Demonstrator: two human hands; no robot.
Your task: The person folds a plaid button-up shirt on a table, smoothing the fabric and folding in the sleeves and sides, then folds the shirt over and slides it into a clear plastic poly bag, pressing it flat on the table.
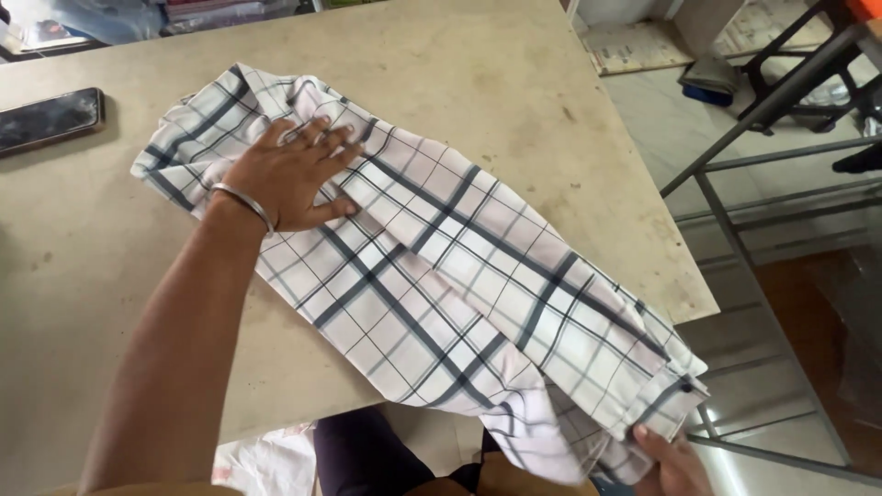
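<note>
A white shirt with dark blue check lines lies folded lengthwise, slanting across a beige table. My left hand presses flat on its upper end near the collar, fingers spread, with a metal bangle on the wrist. The shirt's lower end hangs past the table's near right corner. There my right hand grips the cuff and hem edge from below; only part of this hand shows at the frame's bottom.
A dark phone lies at the table's left edge. Right of the table stand a metal frame and black chair legs on a tiled floor. Folded fabric is stacked at the far top.
</note>
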